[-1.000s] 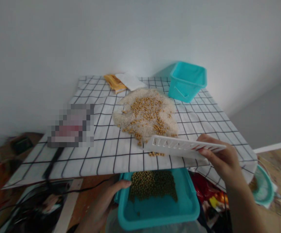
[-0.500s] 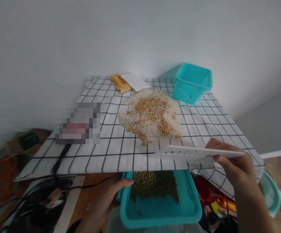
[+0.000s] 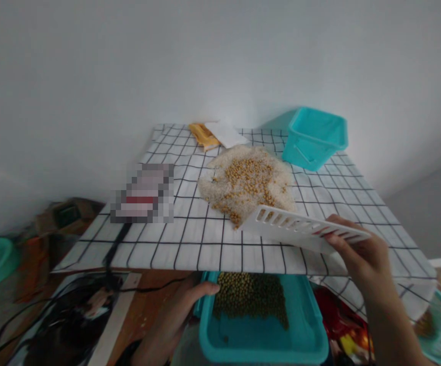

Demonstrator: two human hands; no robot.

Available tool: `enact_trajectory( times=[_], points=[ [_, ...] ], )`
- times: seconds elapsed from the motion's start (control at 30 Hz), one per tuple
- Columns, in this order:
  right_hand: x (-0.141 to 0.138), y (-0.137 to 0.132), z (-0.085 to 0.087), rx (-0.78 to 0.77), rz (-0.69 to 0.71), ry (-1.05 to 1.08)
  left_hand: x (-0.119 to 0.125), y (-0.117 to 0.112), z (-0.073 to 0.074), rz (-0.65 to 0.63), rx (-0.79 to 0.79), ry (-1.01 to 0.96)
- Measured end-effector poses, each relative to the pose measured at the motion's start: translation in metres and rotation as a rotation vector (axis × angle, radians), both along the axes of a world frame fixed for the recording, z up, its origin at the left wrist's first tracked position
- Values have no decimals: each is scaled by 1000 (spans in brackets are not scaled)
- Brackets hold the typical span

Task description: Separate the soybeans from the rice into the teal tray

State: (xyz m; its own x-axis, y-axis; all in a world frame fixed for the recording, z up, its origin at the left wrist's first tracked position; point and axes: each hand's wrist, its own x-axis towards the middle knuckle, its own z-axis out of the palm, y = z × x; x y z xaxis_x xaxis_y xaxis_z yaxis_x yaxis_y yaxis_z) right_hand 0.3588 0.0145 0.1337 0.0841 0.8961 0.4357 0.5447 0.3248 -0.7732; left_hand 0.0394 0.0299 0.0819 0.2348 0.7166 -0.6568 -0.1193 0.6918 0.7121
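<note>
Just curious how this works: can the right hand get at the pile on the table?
Probably yes: the right hand holds a white slotted board whose end looks close to the near edge of the pile, with nothing else seen in between.

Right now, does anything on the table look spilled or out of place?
Yes: beans and pale grains lie loosely heaped together on the middle of the cloth, uncontained. That looks like a spill, though it may be deliberate.

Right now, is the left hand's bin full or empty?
Partly full: the bin has beans toward its far side, near part mostly bare.
</note>
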Motion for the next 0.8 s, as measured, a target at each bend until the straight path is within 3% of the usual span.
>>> enact_trajectory(
  times=[0.2,0.4,0.8],
  points=[
    [-1,19,2,61,-83,-77,1,-1,3,-6,-9,8],
    [-3,46,3,155,0,-152,2,-5,1,-31,19,60],
    [-4,81,4,106,-91,-118,2,-5,-7,-29,15,35]
  ],
)
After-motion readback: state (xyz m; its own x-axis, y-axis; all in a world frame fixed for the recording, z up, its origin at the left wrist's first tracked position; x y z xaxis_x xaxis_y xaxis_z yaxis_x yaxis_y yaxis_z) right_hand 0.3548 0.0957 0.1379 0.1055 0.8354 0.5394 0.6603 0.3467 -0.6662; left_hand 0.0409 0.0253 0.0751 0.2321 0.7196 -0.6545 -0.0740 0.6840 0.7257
